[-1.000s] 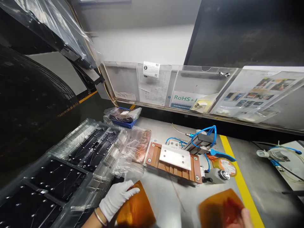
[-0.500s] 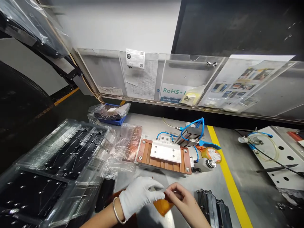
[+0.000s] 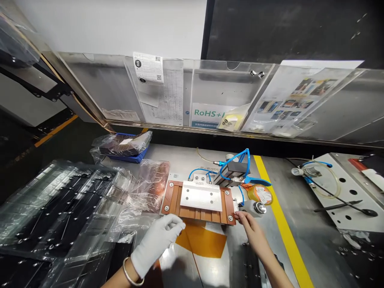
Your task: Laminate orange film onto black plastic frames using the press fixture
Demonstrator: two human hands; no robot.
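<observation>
The amber film (image 3: 207, 243) lies at lower centre, its top edge hidden by the brown-and-silver fixture (image 3: 200, 196). The gloved left hand (image 3: 160, 242) curls beside its left edge; I cannot tell whether that grip pinches anything. The bare right hand (image 3: 251, 229) has fingertips at the fixture's right end, its grip equally unclear. Lower left, clear trays (image 3: 33, 190), cut off by the frame, contain black parts (image 3: 79, 206); above, a blue tray (image 3: 135, 158) bears a bagged dark piece (image 3: 117, 151)

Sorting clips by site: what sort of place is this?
Probably a factory assembly bench: fixture with blue hoses, black parts in clear trays, RoHS sign behind.
</observation>
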